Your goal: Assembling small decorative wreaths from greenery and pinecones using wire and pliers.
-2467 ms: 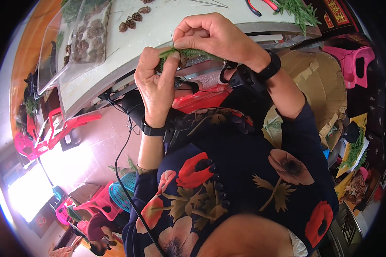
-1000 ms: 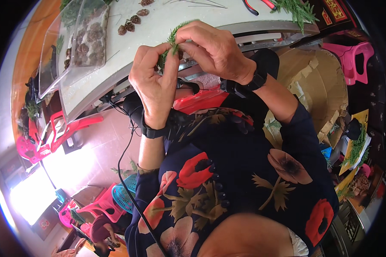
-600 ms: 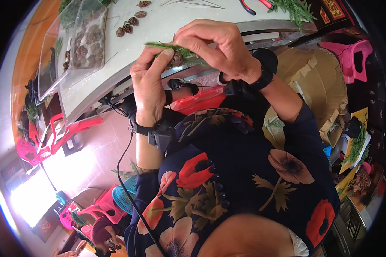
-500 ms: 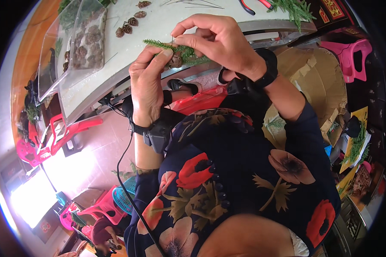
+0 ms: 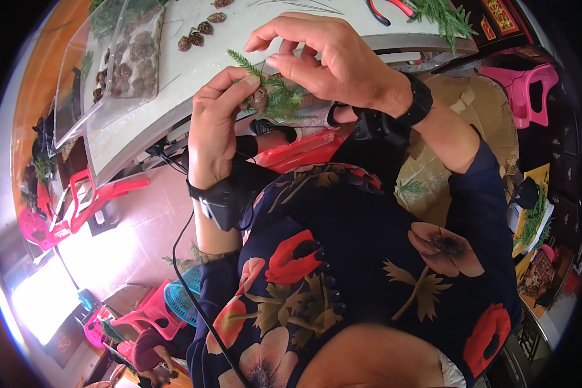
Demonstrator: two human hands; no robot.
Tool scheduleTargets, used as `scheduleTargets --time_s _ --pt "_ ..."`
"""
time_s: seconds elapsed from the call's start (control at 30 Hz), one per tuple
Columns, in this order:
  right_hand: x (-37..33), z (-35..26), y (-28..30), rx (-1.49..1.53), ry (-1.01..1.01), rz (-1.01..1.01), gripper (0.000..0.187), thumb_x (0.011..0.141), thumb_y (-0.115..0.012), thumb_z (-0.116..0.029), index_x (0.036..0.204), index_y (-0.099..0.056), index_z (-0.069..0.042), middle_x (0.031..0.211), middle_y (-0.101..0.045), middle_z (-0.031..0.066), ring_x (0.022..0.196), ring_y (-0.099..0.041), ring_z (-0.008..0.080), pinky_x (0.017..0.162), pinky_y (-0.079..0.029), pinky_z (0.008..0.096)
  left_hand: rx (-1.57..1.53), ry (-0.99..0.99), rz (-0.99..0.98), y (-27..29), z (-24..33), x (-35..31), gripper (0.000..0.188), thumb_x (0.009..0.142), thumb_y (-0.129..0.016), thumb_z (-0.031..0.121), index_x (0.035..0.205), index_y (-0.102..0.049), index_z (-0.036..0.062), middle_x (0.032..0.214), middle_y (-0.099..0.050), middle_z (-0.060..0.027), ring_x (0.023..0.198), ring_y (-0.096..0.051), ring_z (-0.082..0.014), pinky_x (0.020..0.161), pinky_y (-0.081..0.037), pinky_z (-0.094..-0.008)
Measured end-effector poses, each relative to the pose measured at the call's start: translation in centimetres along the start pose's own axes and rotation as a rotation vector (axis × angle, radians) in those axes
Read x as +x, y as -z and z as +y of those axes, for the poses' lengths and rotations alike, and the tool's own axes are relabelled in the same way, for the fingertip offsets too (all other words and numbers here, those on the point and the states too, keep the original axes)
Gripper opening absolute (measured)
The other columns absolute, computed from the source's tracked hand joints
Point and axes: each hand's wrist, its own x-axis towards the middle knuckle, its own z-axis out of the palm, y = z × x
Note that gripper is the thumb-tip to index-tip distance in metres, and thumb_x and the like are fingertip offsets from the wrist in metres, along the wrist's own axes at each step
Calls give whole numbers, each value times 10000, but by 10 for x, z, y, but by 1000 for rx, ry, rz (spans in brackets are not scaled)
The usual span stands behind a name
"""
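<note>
My left hand (image 5: pixel 215 119) pinches a green artificial fir sprig (image 5: pixel 283 97) between thumb and fingers, just off the table's near edge. A brown pine cone (image 5: pixel 258 101) sits against the sprig beside my left thumb. From the sprig a thin dark wire (image 5: pixel 263 66) sticks up. My right hand (image 5: pixel 336 61) hovers to the right of the wire, thumb and index finger apart with nothing visible between them. Its other fingers are curled and partly hidden.
Several loose pine cones (image 5: pixel 205 28) lie on the white table (image 5: pixel 239 35). A clear plastic box (image 5: pixel 74 97) with more cones stands at left. Thin wires (image 5: pixel 312 6), red-handled pliers (image 5: pixel 404 8) and green sprigs (image 5: pixel 445 21) lie at the far side. A pink stool (image 5: pixel 517 94) stands right; another person (image 5: pixel 150 352) is lower left.
My right thumb and index finger have parted from the wire, and that hand has shifted slightly. The sprig has tilted more upright in my left hand, showing more of its greenery.
</note>
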Motion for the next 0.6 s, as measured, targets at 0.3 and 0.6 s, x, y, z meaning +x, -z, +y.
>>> scheduleTargets --time_s 0.3,0.6 --pt "11 -4 -5 -171 298 160 139 799 -705 -145 867 -642 -42 944 -619 94 818 -616 228 689 -473 323 503 -307 205 -6 -8 0 109 851 -618 59 917 -649 -22 786 -618 -26 709 -554 -74 670 -442 -216" --pt "-18 11 -31 -473 481 121 160 732 -730 -105 880 -676 -80 924 -638 16 816 -595 208 698 -456 314 25 -62 206 0 -5 0 131 867 -606 77 934 -637 -30 802 -643 -45 720 -576 -90 681 -454 -218"
